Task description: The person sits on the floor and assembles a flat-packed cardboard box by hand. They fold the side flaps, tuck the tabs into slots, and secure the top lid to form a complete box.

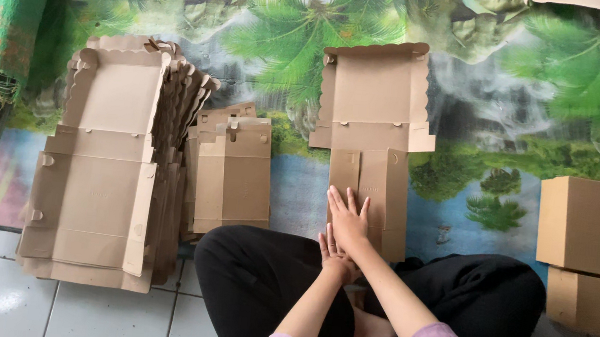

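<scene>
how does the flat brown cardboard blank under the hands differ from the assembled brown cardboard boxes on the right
The flat brown cardboard blank lies spread open on the mat, panels and scalloped flap showing; the assembled brown cardboard boxes are closed and stand as solid blocks. The blank lies alone in front of the person, pressed by the right hand atop the left hand; the boxes are stacked one on another, untouched. Both are plain brown cardboard.

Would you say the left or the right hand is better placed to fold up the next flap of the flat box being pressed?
Probably the right hand: it lies on top, flat on the cardboard box blank, fingers spread toward the unfolded flaps. The left hand is pinned beneath it, nearer the lap, so it would have to be freed first.
</scene>
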